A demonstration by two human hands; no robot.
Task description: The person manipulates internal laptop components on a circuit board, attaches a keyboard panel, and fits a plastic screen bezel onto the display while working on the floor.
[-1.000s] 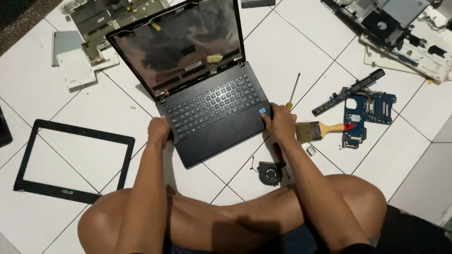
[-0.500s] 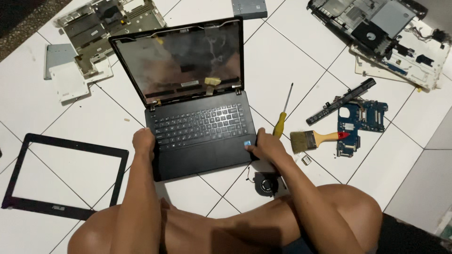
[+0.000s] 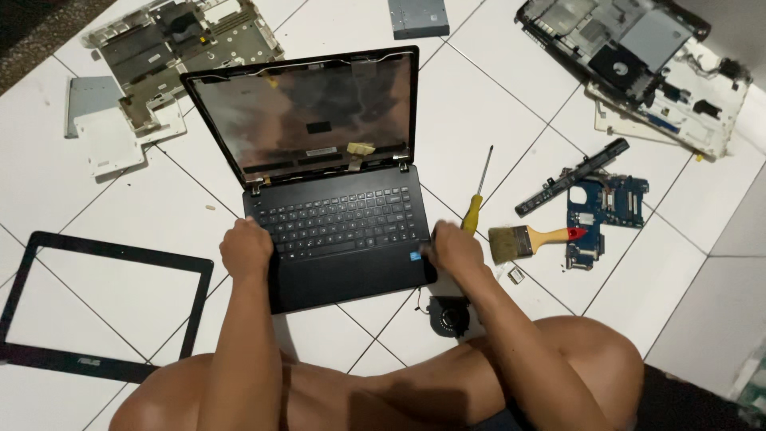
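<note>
- The white tiled floor (image 3: 495,112) carries everything, and the person sits on it with bare knees at the near edge.
- The black laptop (image 3: 335,231) lies open in the middle, its lid tilted back and its screen panel bare (the bezel is off, with tape and cable showing along the lower edge).
- A stripped white laptop chassis (image 3: 638,64) lies at the far right, and a 2nd gutted white shell (image 3: 183,48) at the far left, with loose white cover plates (image 3: 104,136) just beside it.
- The black screen bezel (image 3: 96,307) lies flat at the near left, well apart from the laptop.
- The left hand (image 3: 246,249) grips the laptop's left edge beside the keyboard, fingers curled over the rim.
- The right hand (image 3: 452,249) clasps the laptop's near right corner, fingers closed on the edge.
- A grey drive cover (image 3: 418,16) lies at the far edge.
- A blue circuit board (image 3: 606,211) sits to the right, a long black battery bar (image 3: 571,177) touching its far side.
- A paintbrush (image 3: 531,239) with a wooden, red-tipped handle lies between board and right hand.
- A yellow-handled screwdriver (image 3: 477,195) lies just right of the laptop.
- A small round fan (image 3: 448,315) rests near the right wrist.
</note>
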